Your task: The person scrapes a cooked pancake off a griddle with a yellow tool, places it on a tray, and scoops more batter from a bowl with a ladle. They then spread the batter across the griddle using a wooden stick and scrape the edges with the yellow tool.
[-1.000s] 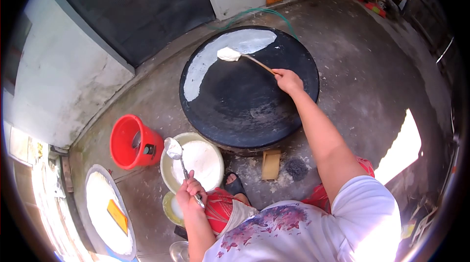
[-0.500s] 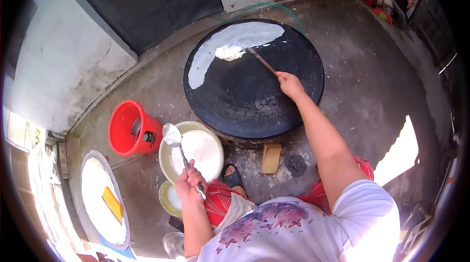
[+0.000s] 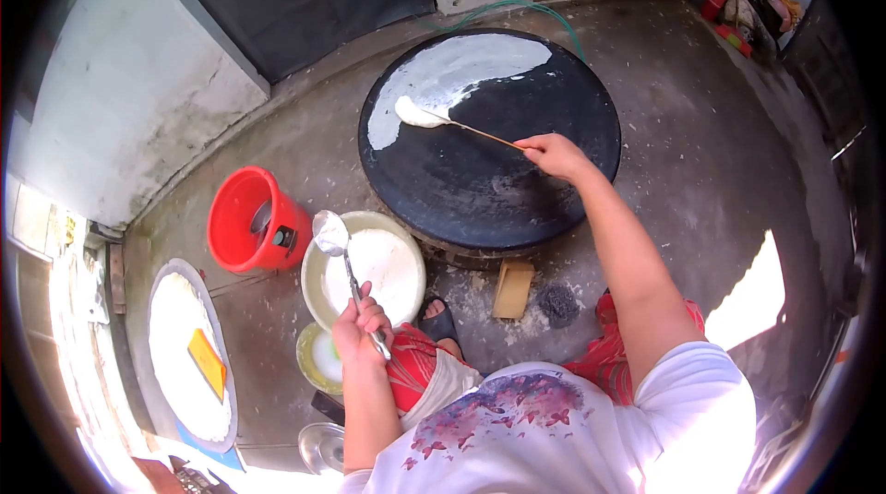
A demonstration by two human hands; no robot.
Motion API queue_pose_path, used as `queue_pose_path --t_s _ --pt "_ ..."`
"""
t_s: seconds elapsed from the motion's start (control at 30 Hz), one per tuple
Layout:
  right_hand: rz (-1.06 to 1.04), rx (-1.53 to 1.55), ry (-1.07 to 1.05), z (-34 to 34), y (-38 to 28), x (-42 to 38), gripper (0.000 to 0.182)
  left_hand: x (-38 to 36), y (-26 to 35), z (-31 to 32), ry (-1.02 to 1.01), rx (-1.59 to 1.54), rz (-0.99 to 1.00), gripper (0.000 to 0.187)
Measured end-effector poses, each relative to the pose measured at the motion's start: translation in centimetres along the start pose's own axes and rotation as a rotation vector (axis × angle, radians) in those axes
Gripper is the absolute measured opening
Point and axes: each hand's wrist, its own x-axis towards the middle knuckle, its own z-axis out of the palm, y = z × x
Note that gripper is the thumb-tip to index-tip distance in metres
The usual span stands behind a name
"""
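My right hand (image 3: 556, 158) is closed around the handle of a thin wooden batter spreader (image 3: 489, 136), stretched over a large round black griddle (image 3: 503, 185). The spreader's far end meets a lump of white batter (image 3: 420, 114) on the griddle. A thin curved band of batter (image 3: 461, 62) covers the griddle's far left part. My left hand (image 3: 363, 330) grips the handle of a metal ladle (image 3: 330, 234), whose bowl is coated with batter. Beneath the ladle stands a pale basin (image 3: 418, 274) of white batter. A smaller yellowish bowl (image 3: 306, 367) sits partly hidden beside my left forearm.
A red bucket (image 3: 220, 228) with a metal utensil inside stands left of the basin. Farther left, a round tray (image 3: 233, 402) holds white sheets and a yellow scraper (image 3: 208, 363). A wooden block (image 3: 512, 289) and a dark scrubber (image 3: 558, 306) lie before the griddle.
My right hand has drawn the spreader and batter lump left and slightly nearer across the griddle, widening the white band inward. My left hand still holds the ladle above the basin.
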Motion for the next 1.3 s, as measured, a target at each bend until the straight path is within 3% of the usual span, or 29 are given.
queue_pose_path --t_s 0.03,0.1,0.17,0.23,0.37,0.43,0.5,0.57,0.77,0.83,0.9,0.97,1.13,1.23,1.3 --pt "0.114 0.031 0.037 -0.9 0.7 -0.9 0.027 0.0 0.1 0.0 -0.002 -0.004 -0.003 0.034" --pt "0.239 -0.016 0.342 0.3 1.9 -1.4 0.028 0.3 0.2 -0.3 -0.012 -0.012 0.007 0.034" --pt "0.102 0.188 0.367 4.3 5.8 1.6 0.028 0.2 0.1 -0.6 -0.013 -0.007 0.017 0.034" --pt "-0.007 0.040 0.179 5.3 0.2 -0.1 0.027 0.1 0.1 -0.3 -0.019 0.030 0.022 0.034" --pt "-0.008 0.069 0.031 2.9 -0.8 -1.2 0.027 -0.1 0.3 -0.1 -0.024 0.012 0.018 0.034" --pt "0.094 0.038 0.072 2.7 -1.7 -1.9 0.027 0.0 0.4 -0.4 -0.035 0.044 0.022 0.034" --pt "0.050 0.071 0.164 5.9 -0.3 -0.8 0.027 -0.1 0.3 -0.6 -0.034 0.035 0.028 0.034" --pt "-0.043 -0.017 0.120 7.6 -1.4 -0.8 0.027 -0.1 0.4 -0.3 -0.043 0.035 0.034 0.033" --pt "0.025 -0.167 0.048 2.8 -3.6 -5.2 0.028 0.0 0.9 -0.8 -0.091 0.013 -0.005 0.034" --pt "0.190 -0.035 0.305 3.8 -1.7 -5.4 0.028 -0.3 0.9 -1.0 -0.085 0.033 0.026 0.034" --pt "0.202 0.001 0.292 6.7 1.6 -4.2 0.027 -0.4 1.0 -1.3 -0.093 0.044 0.024 0.034" --pt "-0.012 0.155 0.138 9.2 1.5 -4.8 0.027 -0.4 1.2 -1.1 -0.112 0.055 0.023 0.034" --pt "-0.005 0.155 0.117 10.8 -1.4 -11.9 0.027 -0.6 1.6 -1.4 -0.130 0.018 -0.007 0.034" --pt "0.065 0.083 -0.002 10.3 -2.2 -16.4 0.033 -0.9 2.1 -1.7 -0.154 0.017 -0.014 0.034" --pt "0.048 -0.259 0.135 10.5 -2.6 -18.5 0.041 -0.9 2.5 -1.9 -0.158 0.012 -0.021 0.034"
